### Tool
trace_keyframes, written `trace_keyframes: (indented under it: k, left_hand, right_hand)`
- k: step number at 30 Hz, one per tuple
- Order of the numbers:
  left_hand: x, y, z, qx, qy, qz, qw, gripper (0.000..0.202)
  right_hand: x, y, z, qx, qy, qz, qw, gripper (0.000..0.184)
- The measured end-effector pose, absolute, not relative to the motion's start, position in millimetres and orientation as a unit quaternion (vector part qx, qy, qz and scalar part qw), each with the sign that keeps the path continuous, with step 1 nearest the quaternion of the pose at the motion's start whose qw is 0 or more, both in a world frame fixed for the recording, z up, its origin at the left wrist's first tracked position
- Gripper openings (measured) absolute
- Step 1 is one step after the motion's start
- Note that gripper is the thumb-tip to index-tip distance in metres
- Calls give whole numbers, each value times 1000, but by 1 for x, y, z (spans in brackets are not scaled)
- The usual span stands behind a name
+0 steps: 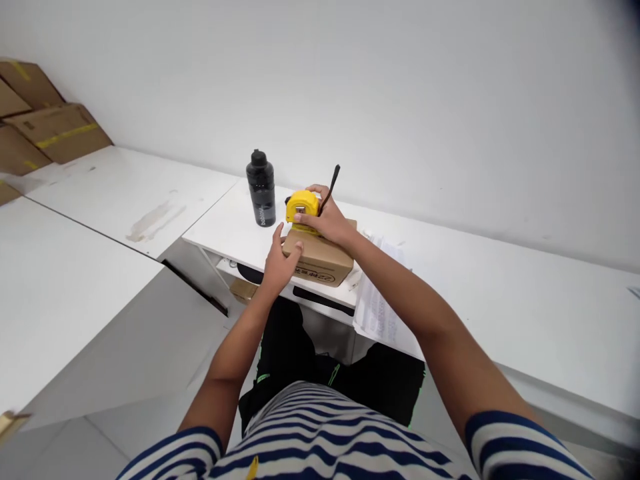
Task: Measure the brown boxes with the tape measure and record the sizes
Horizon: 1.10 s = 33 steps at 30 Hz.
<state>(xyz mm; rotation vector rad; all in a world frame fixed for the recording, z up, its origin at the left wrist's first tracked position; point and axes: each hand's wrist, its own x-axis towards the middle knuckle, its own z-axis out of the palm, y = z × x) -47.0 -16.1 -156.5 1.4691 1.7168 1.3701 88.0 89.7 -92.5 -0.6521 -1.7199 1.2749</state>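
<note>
A small brown cardboard box lies at the front edge of a white desk. On its top sits a yellow tape measure with a black wrist strap sticking up. My right hand is wrapped round the tape measure, thumb on its front. My left hand presses on the box's near left corner, fingers curled over the edge.
A black water bottle stands just left of the box. A printed paper sheet hangs over the desk edge to the right. More white tables lie to the left, with stacked cardboard boxes far left. A white wall is behind.
</note>
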Motion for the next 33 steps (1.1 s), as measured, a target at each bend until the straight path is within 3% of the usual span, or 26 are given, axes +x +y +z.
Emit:
trace_keyframes:
  k: [10,17,22,33]
  left_hand:
    - [-46,-16,-158,556,629,501,209,60]
    - [-43,-20,-146,544,640,492,226,66]
    - [-47,-18,-141,580,624,476,219,54]
    - [-52,-12,-145,593,632,466,180,50]
  right_hand:
    - [101,70,-83,-286,-799,375,374,56]
    - [126,74,-88,-315,-802,355,363,63]
    - [151,70,-88,-322,-795,366,359,64]
    - [227,67,-109,-339,-737,404,423,64]
